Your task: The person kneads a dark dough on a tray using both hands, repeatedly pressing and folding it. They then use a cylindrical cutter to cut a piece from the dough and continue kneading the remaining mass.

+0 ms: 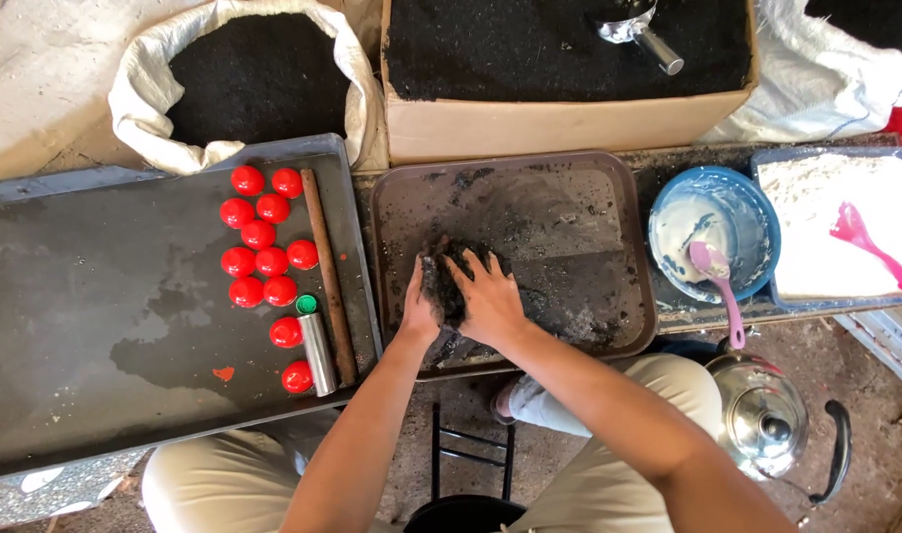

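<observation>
Both my hands press on a lump of black, damp powder (451, 281) on a brown tray (609, 197). My left hand (419, 311) cups the lump's left side. My right hand (490, 301) lies over its right side with fingers spread on top. Black crumbs smear the tray around the lump.
A large dark tray (95, 326) at left holds several red balls (258, 235), a brown stick (327, 271) and a metal tube (317, 350). Behind are a sack (135, 109) and a cardboard box (559, 123) of black powder with a scoop (640, 30). At right: a blue bowl (762, 222) with a spoon (719, 286), a white-powder tray (826, 212), a kettle (762, 415).
</observation>
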